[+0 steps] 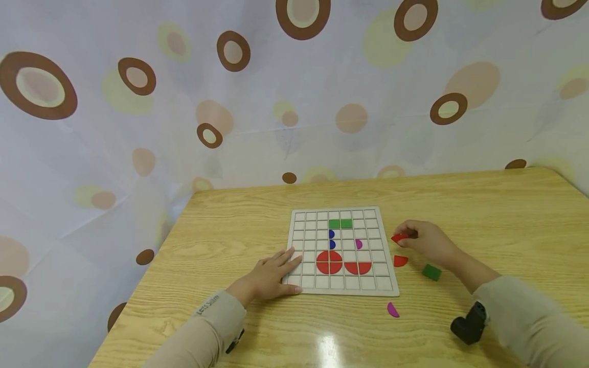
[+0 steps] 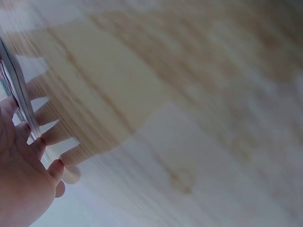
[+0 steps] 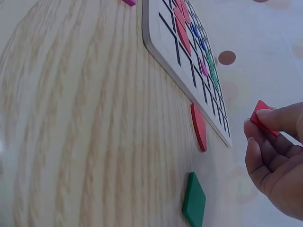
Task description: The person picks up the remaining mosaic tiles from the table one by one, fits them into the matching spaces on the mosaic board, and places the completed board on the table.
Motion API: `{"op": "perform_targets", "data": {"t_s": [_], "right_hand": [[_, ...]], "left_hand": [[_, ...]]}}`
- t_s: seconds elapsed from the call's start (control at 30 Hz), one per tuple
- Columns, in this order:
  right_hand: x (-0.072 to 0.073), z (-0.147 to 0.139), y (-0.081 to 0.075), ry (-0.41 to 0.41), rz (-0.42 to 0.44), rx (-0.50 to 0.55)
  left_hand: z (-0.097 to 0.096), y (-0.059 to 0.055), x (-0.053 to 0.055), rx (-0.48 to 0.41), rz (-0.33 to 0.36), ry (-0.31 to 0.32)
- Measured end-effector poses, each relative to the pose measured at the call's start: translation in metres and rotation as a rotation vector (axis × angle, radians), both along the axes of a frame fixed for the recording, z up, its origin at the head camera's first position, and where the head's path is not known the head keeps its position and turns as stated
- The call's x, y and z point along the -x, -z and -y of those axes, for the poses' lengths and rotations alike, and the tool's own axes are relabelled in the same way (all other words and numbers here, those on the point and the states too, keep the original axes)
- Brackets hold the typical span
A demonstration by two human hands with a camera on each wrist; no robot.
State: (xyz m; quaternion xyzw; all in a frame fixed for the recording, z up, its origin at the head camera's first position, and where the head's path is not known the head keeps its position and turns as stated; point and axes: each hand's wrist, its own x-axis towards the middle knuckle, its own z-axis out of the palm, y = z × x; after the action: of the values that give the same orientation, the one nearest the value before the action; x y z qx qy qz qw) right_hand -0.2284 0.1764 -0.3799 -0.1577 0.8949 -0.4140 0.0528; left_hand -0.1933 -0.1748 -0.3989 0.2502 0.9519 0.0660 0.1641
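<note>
A white grid board (image 1: 310, 286) lies on the table with green squares (image 1: 340, 224), blue half-circles (image 1: 332, 239), a purple half-circle (image 1: 359, 244) and red quarter-circles (image 1: 329, 262) set in its cells. My left hand (image 1: 271, 276) rests on the board's left edge, fingers spread and fairly straight. Just beyond the board's right edge, my right hand (image 1: 428, 244) pinches a red quarter-circle piece (image 3: 263, 117) between thumb and fingers, raised over the table. Beneath that hand a loose red quarter-circle (image 1: 401, 261) lies close beside the board.
A green square piece (image 1: 431, 272) lies on the table right of the board, and a purple half-circle (image 1: 393, 309) near its front right corner. The wooden table (image 1: 230, 225) ends at a patterned curtain (image 1: 257, 128) behind and at the left.
</note>
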Motion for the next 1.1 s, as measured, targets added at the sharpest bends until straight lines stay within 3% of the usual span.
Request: {"op": "perform_targets", "data": {"t_s": [0.23, 0.53, 1.1], "right_hand": [[0.001, 0.011, 0.002, 0.02, 0.028, 0.07], [0.002, 0.022, 0.005, 0.03, 0.035, 0.066], [0.007, 0.045, 0.003, -0.048, 0.05, 0.049]], "left_hand": [[-0.001, -0.005, -0.002, -0.022, 0.007, -0.006], [0.0, -0.004, -0.004, -0.013, 0.001, 0.0], [0.0, -0.006, -0.004, -0.021, 0.006, -0.003]]}}
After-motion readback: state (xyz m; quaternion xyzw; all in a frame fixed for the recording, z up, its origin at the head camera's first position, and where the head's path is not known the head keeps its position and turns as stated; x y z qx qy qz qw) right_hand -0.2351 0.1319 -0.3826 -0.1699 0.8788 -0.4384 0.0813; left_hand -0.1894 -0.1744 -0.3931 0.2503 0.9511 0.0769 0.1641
